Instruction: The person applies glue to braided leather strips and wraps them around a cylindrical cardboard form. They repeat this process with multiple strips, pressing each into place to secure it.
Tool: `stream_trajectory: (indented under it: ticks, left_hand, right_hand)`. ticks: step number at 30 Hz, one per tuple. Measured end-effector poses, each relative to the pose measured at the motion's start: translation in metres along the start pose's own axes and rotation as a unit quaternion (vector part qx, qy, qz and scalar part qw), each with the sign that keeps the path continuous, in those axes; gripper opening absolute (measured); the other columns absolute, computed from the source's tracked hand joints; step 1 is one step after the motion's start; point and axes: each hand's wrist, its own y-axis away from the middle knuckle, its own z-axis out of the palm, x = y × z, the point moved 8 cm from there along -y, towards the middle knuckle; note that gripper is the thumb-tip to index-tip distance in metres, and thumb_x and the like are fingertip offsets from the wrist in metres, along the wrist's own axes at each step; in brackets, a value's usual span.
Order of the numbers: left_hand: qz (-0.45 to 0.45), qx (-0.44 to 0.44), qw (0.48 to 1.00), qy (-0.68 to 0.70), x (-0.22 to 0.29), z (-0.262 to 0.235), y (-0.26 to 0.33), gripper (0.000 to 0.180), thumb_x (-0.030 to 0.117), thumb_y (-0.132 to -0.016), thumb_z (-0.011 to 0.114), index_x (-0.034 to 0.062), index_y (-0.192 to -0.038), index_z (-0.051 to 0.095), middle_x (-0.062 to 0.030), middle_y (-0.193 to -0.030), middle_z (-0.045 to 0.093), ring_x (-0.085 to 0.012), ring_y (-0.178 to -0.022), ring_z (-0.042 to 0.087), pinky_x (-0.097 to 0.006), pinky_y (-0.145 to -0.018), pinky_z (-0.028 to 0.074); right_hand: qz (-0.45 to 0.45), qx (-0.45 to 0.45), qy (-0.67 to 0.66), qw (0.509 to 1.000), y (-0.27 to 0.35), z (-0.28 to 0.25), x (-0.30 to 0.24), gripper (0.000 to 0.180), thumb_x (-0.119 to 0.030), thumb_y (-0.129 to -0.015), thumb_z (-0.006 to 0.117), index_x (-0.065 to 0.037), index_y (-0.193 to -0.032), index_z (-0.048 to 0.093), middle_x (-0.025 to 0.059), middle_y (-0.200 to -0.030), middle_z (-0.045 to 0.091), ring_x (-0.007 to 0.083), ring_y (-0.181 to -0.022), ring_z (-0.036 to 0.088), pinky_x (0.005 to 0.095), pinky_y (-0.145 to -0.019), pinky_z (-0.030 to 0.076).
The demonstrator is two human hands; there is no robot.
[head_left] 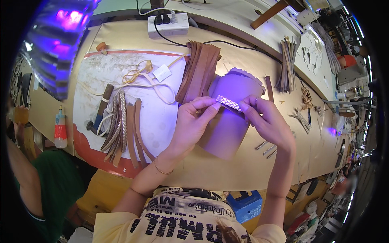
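Observation:
A short woven leather strip [229, 103] with a pale lattice pattern is stretched between both hands. My left hand [193, 121] pinches its left end with thumb and fingers. My right hand [265, 119] pinches its right end. The strip is held just above a large tan leather piece [227, 129] with a scalloped top edge, lit purple, which lies on the workbench [194, 168].
Braided and plain brown leather strips [123, 131] lie left on a white mat [162, 117]. Folded brown straps [198, 71], a white power strip [168, 25], a glue bottle [60, 129], strip bundles [287, 65] and metal pins [267, 148] surround the hands. Another person in green [44, 190] stands at left.

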Motion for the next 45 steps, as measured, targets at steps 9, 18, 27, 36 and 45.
stream_trajectory:
  ticks: [9, 18, 27, 36, 45]
  left_hand:
    - [-0.062, 0.020, 0.996, 0.053, -0.015, -0.003, -0.001, 0.014, 0.014, -0.092, 0.066, 0.0017, -0.095, 0.071, 0.0061, -0.069, 0.057, 0.0008, -0.060, 0.045, -0.017, -0.054, 0.034]
    - [-0.047, 0.042, 0.998, 0.026, -0.013, -0.001, -0.003, 0.011, 0.011, -0.092, 0.060, 0.0022, -0.091, 0.066, 0.0044, -0.064, 0.047, -0.0012, -0.054, 0.036, -0.018, -0.047, 0.025]
    - [-0.050, 0.034, 0.997, 0.036, -0.011, -0.001, -0.002, 0.011, 0.011, -0.091, 0.063, 0.0032, -0.087, 0.068, 0.0069, -0.066, 0.052, 0.0007, -0.058, 0.040, -0.018, -0.051, 0.030]
    - [-0.102, 0.045, 0.989, 0.100, -0.016, -0.003, -0.006, 0.014, 0.017, -0.093, 0.064, 0.0043, -0.087, 0.067, 0.0073, -0.061, 0.049, 0.0014, -0.053, 0.036, -0.018, -0.047, 0.024]
    - [-0.097, 0.031, 0.992, 0.069, -0.015, 0.001, -0.009, 0.020, 0.024, -0.095, 0.065, 0.0062, -0.086, 0.067, 0.0102, -0.060, 0.044, 0.0020, -0.050, 0.031, -0.018, -0.045, 0.020]
  right_hand:
    - [-0.004, 0.139, 0.120, 0.983, 0.013, 0.008, -0.018, 0.026, -0.019, -0.098, 0.058, 0.005, -0.090, 0.063, 0.0064, -0.062, 0.054, 0.0101, -0.057, 0.045, 0.0276, -0.054, 0.039]
    - [-0.069, 0.211, 0.166, 0.961, 0.014, 0.010, -0.027, 0.026, -0.018, -0.095, 0.062, 0.005, -0.084, 0.065, 0.0112, -0.057, 0.056, 0.0167, -0.048, 0.045, 0.0308, -0.049, 0.037]
    - [-0.051, 0.191, 0.168, 0.966, 0.011, 0.008, -0.026, 0.025, -0.018, -0.094, 0.062, 0.005, -0.084, 0.065, 0.0122, -0.058, 0.056, 0.0167, -0.048, 0.047, 0.0319, -0.049, 0.038]
    - [-0.033, 0.166, 0.154, 0.973, 0.009, 0.008, -0.022, 0.024, -0.017, -0.094, 0.062, 0.005, -0.086, 0.064, 0.0113, -0.059, 0.056, 0.0152, -0.050, 0.048, 0.0309, -0.050, 0.040]
    - [-0.026, 0.169, 0.153, 0.973, 0.008, 0.007, -0.024, 0.025, -0.017, -0.094, 0.062, 0.006, -0.084, 0.063, 0.0115, -0.058, 0.054, 0.0149, -0.050, 0.046, 0.0315, -0.050, 0.039]
